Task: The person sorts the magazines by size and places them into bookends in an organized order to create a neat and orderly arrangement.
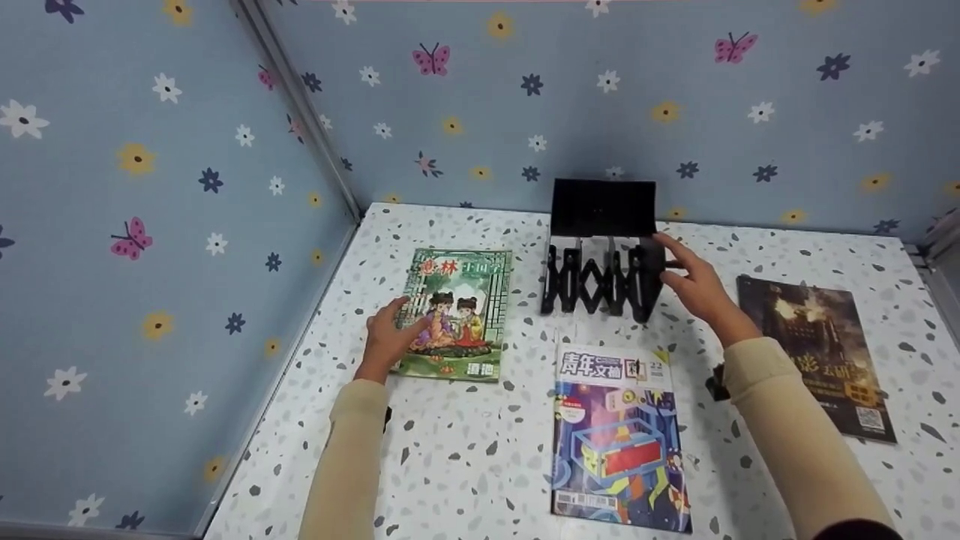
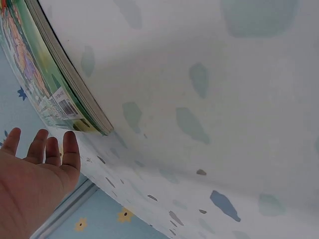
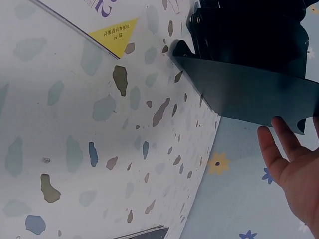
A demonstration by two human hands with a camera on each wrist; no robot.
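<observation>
A green illustrated magazine (image 1: 457, 352) lies on the speckled table, two cartoon figures on its cover. My left hand (image 1: 391, 335) is at its left edge, the thumb extending over the cover in the head view. In the left wrist view the fingers of this hand (image 2: 42, 174) are extended beside the magazine's corner (image 2: 67, 104). Toward the back stands a black expandable book rack (image 1: 600, 210) with a criss-cross lattice between its end plates. My right hand (image 1: 701, 289) touches its right end plate (image 3: 249, 94), fingers fairly straight and spread along the outer side.
A colourful magazine (image 1: 622, 457) lies in front of the rack. On the right, partly behind my right sleeve, lies a dark magazine (image 1: 817, 322). Flower-patterned walls (image 1: 570, 97) border the table (image 1: 465, 450) at the back and left.
</observation>
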